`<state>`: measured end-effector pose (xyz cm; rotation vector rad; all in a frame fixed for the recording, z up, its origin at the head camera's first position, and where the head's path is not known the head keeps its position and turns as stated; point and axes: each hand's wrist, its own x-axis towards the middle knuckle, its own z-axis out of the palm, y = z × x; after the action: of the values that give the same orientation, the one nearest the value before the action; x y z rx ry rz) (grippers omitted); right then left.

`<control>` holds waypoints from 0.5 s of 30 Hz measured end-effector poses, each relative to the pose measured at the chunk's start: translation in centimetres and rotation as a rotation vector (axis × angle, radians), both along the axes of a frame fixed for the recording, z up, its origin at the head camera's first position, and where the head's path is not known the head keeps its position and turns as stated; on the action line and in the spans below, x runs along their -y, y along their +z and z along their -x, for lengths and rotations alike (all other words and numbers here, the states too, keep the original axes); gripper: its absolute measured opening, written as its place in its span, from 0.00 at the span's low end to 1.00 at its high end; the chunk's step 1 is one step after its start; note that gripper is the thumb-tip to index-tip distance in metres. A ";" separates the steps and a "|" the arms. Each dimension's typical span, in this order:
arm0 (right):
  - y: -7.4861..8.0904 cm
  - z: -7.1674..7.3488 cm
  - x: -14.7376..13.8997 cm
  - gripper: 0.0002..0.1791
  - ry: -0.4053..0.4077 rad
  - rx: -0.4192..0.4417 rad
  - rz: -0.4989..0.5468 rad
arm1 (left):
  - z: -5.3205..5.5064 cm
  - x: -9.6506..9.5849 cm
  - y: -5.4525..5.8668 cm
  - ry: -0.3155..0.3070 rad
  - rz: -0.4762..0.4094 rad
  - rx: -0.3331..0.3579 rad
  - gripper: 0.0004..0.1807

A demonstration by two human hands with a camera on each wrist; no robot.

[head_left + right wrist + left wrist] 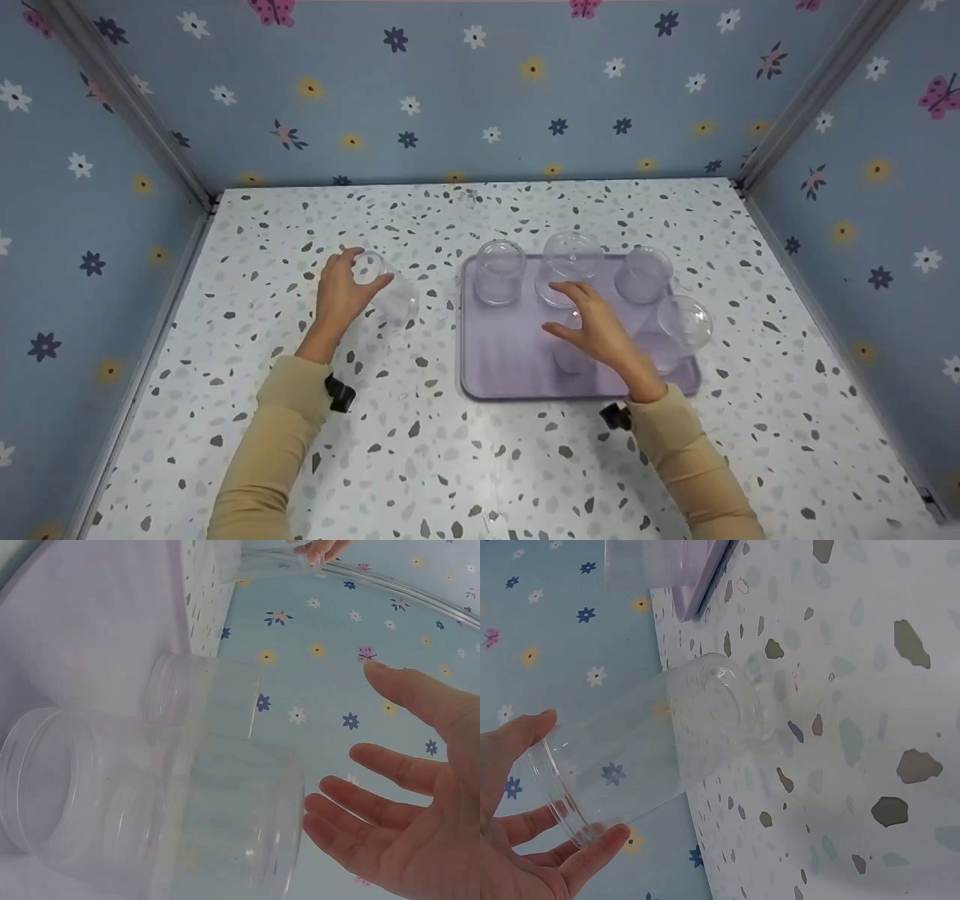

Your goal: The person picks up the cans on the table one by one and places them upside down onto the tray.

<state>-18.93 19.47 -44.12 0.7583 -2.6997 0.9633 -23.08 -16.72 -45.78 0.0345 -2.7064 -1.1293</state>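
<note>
My left hand (345,292) grips a clear plastic jar (397,298) by its ridged rim, left of a lilac tray (499,367). Thumb and fingers spread round that rim in the left wrist view, and the jar (641,739) leans with its base close to the table. Above the tray, my right hand (598,328) has its fingers apart and nothing between them. Below it stands a small clear jar (571,358), partly hidden by the hand. A large clear jar (157,802) lies close to the right fingertips in the right wrist view; whether they touch cannot be told.
Along the tray's back stand a left jar (500,271), a taller middle jar (571,255) and a right jar (643,274). Another large jar (685,326) is at the tray's right side. Flower-patterned panels (465,90) enclose the speckled table (420,465) at the back and sides.
</note>
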 end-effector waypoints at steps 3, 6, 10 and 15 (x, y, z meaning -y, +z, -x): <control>0.1 0.1 0.3 0.31 -0.004 -0.007 0.017 | -0.4 -0.4 -0.1 -0.013 -0.019 -0.004 0.36; -0.1 0.1 0.5 0.31 0.002 -0.025 0.036 | -0.8 -0.8 -0.1 -0.025 -0.040 -0.018 0.36; -0.2 0.2 0.9 0.30 0.006 -0.034 0.071 | -1.2 -1.3 -0.2 -0.038 -0.064 -0.045 0.35; -0.5 0.2 1.4 0.31 -0.009 -0.019 0.121 | -1.6 -1.9 -0.3 -0.051 -0.086 -0.057 0.36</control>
<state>-19.14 18.09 -44.58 0.7267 -2.5984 1.0997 -21.50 -14.86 -46.06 -0.0530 -2.6221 -1.2412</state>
